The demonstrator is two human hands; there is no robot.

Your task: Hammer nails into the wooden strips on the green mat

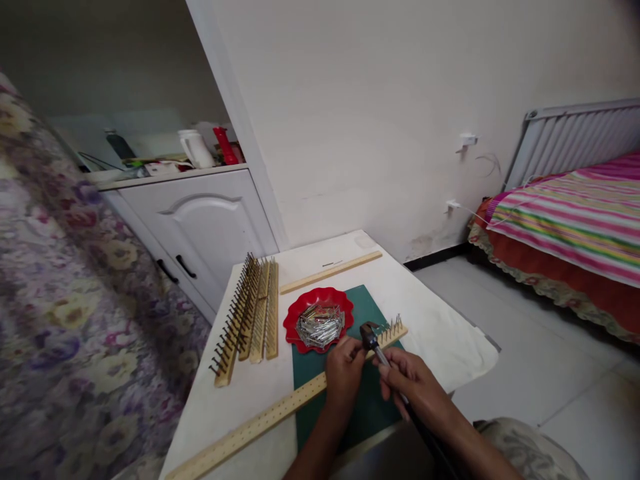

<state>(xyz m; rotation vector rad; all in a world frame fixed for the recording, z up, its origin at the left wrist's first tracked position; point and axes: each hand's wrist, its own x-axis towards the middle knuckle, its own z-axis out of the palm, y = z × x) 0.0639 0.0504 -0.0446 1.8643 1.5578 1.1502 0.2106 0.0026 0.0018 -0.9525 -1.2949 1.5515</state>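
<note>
Head view. Your right hand (414, 383) is clamped on the hammer (371, 336), fingers wrapped round the shaft, the handle running back beneath your forearm. The hammer's head sits over the strip (263, 423), close to the fingers of your left hand (345, 365). That hand is curled at the strip, thumb and fingertips drawn together; cannot tell whether they pinch a nail (the spot is small and partly hidden).

The strip, pale wood with rows of small holes, lies slantwise from the near left edge of the counter (440, 320) across the green mat (373, 410), passing beneath your left hand. Nails (394, 327) stand up from its far right end, just past the hammer; the stretch left of your left hand shows only holes.

Just beyond your left hand: a red bowl (293, 333) with a scalloped rim, partly on the mat, holding a heap of loose silvery nails (321, 331). Left of the bowl, several studded strips (259, 333) lie side by side, their nails pointing up; the leftmost carries dark ones. Toward the wall lies another strip, the back strip (333, 272), with a dark nail (327, 265) just behind it.
</note>
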